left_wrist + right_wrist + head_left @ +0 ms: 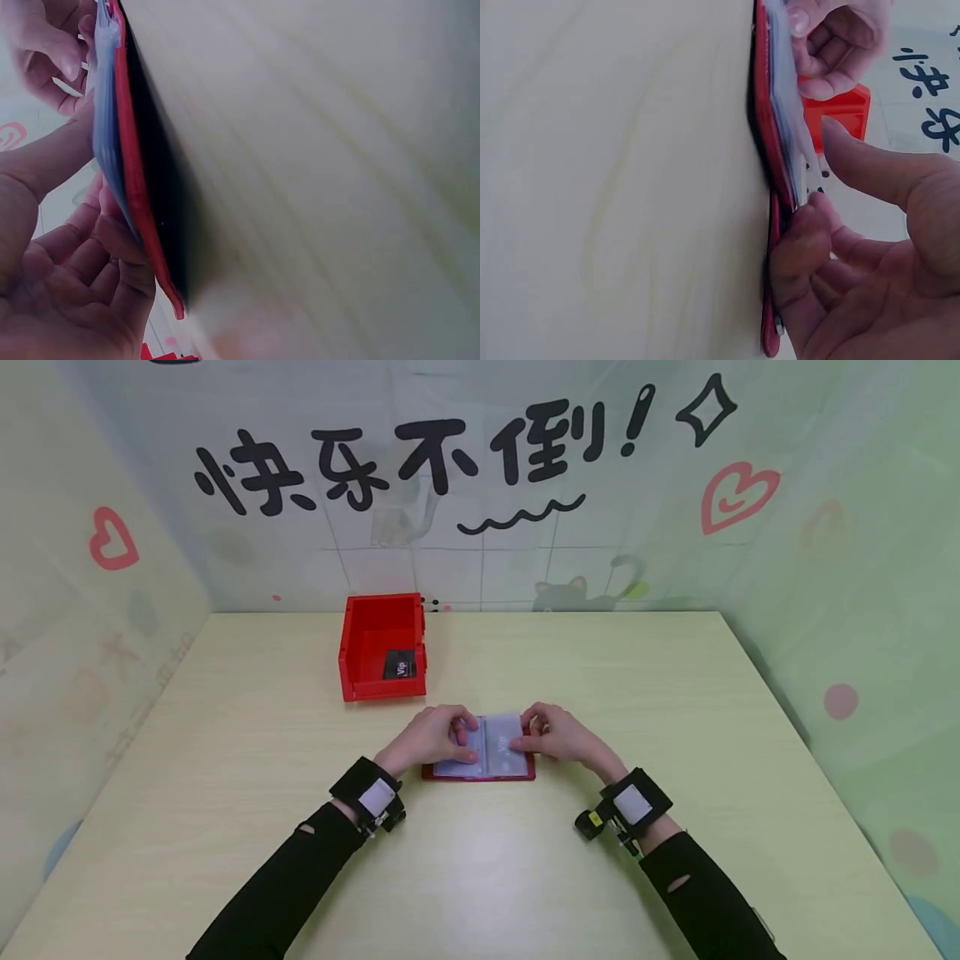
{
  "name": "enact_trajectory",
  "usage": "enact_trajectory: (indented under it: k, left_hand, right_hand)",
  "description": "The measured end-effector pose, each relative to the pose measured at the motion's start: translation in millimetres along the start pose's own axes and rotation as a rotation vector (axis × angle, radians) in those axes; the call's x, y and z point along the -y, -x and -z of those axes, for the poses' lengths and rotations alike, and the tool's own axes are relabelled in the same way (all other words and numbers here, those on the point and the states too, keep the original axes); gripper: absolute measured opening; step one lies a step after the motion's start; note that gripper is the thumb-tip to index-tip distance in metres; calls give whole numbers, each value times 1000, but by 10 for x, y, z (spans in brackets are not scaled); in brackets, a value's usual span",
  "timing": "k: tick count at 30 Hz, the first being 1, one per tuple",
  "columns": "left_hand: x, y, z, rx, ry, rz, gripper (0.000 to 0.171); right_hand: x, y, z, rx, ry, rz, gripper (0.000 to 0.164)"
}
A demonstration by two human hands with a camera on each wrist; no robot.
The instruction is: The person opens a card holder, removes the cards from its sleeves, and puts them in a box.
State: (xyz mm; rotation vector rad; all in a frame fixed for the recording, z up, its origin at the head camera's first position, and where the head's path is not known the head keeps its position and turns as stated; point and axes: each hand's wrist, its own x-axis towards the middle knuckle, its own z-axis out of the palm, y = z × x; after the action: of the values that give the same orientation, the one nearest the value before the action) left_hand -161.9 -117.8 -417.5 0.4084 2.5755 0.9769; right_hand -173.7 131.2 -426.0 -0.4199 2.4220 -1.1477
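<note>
A red card holder [480, 778] lies spread on the table with its clear plastic sleeves [504, 764] facing up. Faint "Vip" lettering shows through the right-hand sleeve. My left hand [435, 734] holds the left side, its thumb across the sleeves and its other fingers bent at the edge, as the left wrist view [71, 270] also shows. At the right edge, my right hand [558, 732] holds the holder's border with curled fingers, its thumb over a slightly raised sleeve [799, 120]. Whether that thumb touches the sleeve is unclear.
Behind the holder, to the left, stands a red open bin [382, 689]. Inside it is a black card [400, 665] marked "Vip". A printed cloth backdrop [480, 572] borders the table's [637, 677] far edge, and cloth also hangs at both sides.
</note>
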Motion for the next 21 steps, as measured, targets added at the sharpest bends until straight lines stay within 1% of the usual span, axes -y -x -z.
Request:
enact_trajectory:
  k: [2, 4, 6, 9, 11, 13, 16, 18, 21]
  left_hand:
    - [17, -3, 1, -1, 5, -2, 42]
    - [31, -6, 3, -1, 14, -8, 41]
    - [41, -9, 6, -1, 15, -28, 38]
    - [56, -10, 16, -3, 23, -60, 27]
    - [69, -4, 34, 4, 54, -79, 20]
    - [89, -2, 51, 12, 96, -93, 18]
    - [116, -5, 70, 27, 163, -97, 20]
    - [132, -15, 71, 33, 185, -95, 20]
    - [144, -20, 72, 42, 217, -74, 26]
  right_hand:
    - [13, -7, -11, -20, -24, -8, 25]
    - [23, -8, -28, -44, -51, -19, 23]
    - [32, -6, -44, -66, -78, -21, 22]
    - [34, -6, -62, -77, -138, 13, 25]
    - [38, -10, -65, -66, -179, 51, 31]
    - [46, -13, -59, -43, -227, 86, 38]
    - [69, -16, -57, -9, -292, 98, 43]
    - [82, -23, -66, 18, -296, 100, 44]
    - [96, -34, -95, 52, -259, 102, 44]
